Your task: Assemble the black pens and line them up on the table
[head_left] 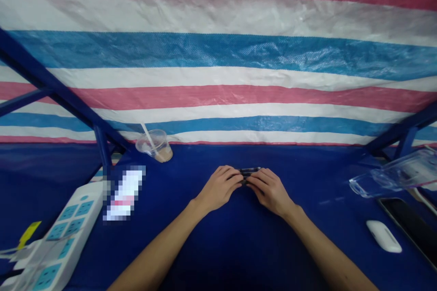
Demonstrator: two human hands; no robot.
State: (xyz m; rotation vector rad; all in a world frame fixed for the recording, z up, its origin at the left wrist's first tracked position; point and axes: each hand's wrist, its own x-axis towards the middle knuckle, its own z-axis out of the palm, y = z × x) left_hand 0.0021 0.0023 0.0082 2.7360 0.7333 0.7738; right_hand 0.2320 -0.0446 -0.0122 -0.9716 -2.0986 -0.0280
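Note:
Near the middle of the blue table (218, 245), my two hands face each other over a small group of dark pens (250, 170). My left hand (222, 185) has its fingers closed around their left ends. The right ends lie under the curled fingers of my right hand (272, 188). The pens lie side by side, roughly level, and only their middle parts show between the hands. Their tips and exact number are hidden by my fingers.
A transparent cup with a straw (157, 146) stands at the back left, near a pixelated bright phone-like shape (125, 193). A white power strip (73, 232) lies left. On the right are a transparent plastic container (392, 175), a white earbud case (383, 236) and a dark phone (411, 225).

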